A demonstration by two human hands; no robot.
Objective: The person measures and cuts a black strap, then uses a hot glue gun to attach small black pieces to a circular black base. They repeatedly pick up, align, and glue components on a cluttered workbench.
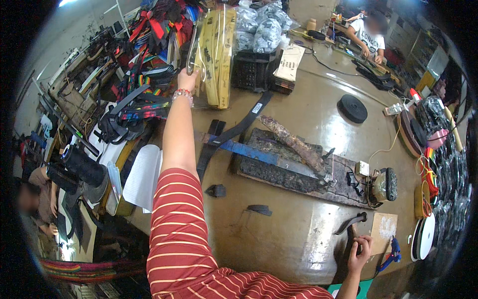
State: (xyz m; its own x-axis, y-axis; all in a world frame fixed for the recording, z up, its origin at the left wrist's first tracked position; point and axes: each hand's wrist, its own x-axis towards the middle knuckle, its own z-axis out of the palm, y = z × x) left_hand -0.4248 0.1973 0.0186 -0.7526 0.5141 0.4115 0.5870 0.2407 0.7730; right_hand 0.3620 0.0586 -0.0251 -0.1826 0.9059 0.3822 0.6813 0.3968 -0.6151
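My left arm stretches far across the table. My left hand [187, 79] is closed at the left side of a clear plastic bag [233, 27] of yellow strips [215, 65]. A narrow dark piece [190, 64] shows at its fingers, and what they grip I cannot make out. Near the front right edge my right hand [359, 251] is closed round the wooden handle of a hammer [354, 230]. The hammer's dark, curved head lies over the tabletop. In the middle a blue-and-rusty metal bar [249, 151] crosses a dark worn board [279, 177], and a black strap [244, 127] lies behind it.
A black webbing roll [352, 108] lies at the back right. By my right hand are a tan board [384, 231], a blue glue gun [392, 254] and a white spool [425, 238]. Left stand an open notebook [143, 177] and heaped straps. Two other people work at the far right and left.
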